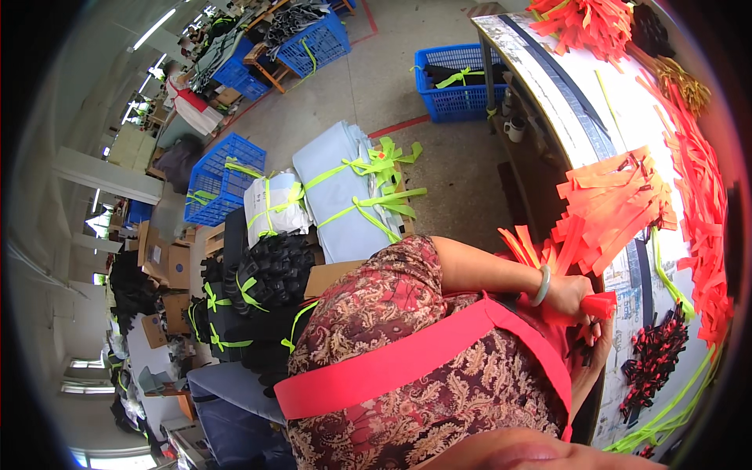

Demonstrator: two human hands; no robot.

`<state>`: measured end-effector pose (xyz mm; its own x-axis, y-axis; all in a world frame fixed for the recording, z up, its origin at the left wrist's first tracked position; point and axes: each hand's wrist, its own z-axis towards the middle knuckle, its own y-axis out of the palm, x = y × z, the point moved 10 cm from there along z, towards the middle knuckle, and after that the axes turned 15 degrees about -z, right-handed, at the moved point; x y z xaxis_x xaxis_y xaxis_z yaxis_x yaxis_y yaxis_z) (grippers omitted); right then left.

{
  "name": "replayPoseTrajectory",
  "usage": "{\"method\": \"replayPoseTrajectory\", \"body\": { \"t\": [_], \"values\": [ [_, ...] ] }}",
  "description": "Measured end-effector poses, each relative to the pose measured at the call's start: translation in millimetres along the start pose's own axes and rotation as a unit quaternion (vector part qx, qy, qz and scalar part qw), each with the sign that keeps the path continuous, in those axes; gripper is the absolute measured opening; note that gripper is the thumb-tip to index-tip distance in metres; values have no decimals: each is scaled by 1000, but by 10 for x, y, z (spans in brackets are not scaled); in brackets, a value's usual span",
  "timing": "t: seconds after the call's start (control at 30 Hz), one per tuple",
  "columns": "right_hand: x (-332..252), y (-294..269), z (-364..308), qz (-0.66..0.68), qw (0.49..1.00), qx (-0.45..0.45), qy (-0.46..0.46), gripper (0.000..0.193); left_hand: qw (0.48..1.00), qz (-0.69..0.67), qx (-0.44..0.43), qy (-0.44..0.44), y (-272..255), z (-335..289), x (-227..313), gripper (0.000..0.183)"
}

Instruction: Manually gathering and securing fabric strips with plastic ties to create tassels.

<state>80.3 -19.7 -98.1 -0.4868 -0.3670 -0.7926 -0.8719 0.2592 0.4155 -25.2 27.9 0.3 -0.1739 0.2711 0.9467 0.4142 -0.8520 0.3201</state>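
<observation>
In the head view, a person in a patterned top works at the near edge of a white counter (623, 317). The left hand (570, 298) closes its fingers on a red strip (600, 305), held at that edge; the right hand (598, 349) is just below, its grip partly hidden, so its hold cannot be told. An orange bundle (615, 207) lies beside them, black-and-red ties (655, 354) nearby, red strips (699, 211) along the far edge. Behind, a grey stack (333, 180) sits near a blue basket (213, 174).
</observation>
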Motion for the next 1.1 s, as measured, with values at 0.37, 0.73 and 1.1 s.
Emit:
{"method": "replayPoseTrajectory", "body": {
  "t": [0.37,0.73,1.1],
  "values": [
    [-188,-428,-12,-129,986,52,-96,35,978,-89,-109,-153,164,-131,-90,20],
    [-180,-285,-32,-166,983,39,-71,29,976,-73,-100,-182,118,-112,-111,9],
    [-304,-650,48,-142,986,50,-66,23,995,1,102,16,-616,437,502,8]
  ]
}}
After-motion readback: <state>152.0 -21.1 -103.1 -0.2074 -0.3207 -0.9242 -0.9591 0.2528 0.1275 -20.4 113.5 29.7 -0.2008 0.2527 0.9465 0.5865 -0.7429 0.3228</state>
